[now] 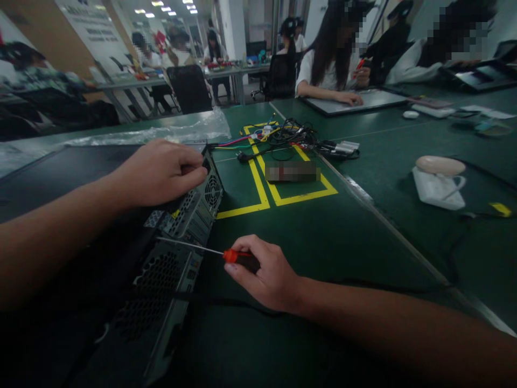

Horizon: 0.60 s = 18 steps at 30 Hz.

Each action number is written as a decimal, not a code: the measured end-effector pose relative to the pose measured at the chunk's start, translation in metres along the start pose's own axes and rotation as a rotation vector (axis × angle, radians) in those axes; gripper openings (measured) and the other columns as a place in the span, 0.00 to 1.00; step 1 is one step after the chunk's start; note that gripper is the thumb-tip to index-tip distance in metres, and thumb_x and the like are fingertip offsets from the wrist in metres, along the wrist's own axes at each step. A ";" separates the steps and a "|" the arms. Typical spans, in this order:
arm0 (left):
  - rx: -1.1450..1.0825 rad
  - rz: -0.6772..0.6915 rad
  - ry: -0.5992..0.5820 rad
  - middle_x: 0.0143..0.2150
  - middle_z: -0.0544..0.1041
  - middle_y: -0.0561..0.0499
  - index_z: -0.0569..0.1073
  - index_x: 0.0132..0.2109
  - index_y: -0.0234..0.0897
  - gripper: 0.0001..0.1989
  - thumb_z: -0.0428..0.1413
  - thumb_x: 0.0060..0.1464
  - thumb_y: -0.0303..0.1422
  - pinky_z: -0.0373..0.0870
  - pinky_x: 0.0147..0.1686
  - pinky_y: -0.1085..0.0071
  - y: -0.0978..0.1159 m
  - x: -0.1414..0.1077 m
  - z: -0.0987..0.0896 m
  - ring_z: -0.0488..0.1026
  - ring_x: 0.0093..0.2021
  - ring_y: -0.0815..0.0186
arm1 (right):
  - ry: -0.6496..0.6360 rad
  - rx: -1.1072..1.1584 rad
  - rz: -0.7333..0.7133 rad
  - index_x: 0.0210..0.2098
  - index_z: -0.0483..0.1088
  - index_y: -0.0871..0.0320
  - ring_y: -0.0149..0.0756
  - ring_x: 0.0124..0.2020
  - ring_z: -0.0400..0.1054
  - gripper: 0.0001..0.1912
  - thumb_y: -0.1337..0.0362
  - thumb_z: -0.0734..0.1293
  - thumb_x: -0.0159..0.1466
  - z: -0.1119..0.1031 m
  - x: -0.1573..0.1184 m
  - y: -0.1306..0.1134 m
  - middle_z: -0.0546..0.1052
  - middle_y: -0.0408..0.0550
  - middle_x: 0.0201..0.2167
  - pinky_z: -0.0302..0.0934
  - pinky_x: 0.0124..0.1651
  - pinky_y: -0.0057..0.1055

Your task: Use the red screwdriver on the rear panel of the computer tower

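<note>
A black computer case [161, 269] lies at the left with its vented rear side, fan grille [212, 189] and slot covers facing right. My left hand [161, 167] rests on its upper panel, the fingers curled at the rear edge. In my right hand [270, 272] is a screwdriver [231, 255] with a red and black handle and a long thin shaft. That shaft points left, its tip against or very near the case's rear below the slot covers; exact contact is hard to make out.
Behind the case lie clear plastic wrap [194, 126] and tangled cables [291, 132]. Yellow tape [299, 196] marks the green table, with a blurred-out object inside. A cup-like white item [439, 186] stands right. Across the table, a person [331, 64] works at a dark flat panel [363, 101].
</note>
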<state>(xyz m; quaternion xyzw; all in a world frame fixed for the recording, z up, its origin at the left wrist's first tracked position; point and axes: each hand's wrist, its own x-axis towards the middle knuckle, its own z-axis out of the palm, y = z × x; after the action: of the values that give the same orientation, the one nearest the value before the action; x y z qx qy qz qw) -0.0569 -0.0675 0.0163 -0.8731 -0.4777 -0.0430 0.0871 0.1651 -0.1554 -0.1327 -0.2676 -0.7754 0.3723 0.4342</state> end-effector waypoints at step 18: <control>-0.010 -0.013 0.010 0.22 0.57 0.57 0.57 0.23 0.41 0.16 0.48 0.59 0.35 0.50 0.31 0.67 -0.001 -0.001 0.000 0.55 0.25 0.70 | -0.018 -0.042 -0.040 0.47 0.69 0.58 0.35 0.35 0.72 0.10 0.59 0.64 0.70 -0.002 0.000 -0.002 0.77 0.48 0.37 0.67 0.41 0.32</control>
<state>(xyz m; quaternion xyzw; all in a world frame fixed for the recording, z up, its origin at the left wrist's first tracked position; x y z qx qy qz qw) -0.0581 -0.0678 0.0159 -0.8703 -0.4825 -0.0504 0.0851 0.1664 -0.1560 -0.1311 -0.2577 -0.7921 0.3493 0.4291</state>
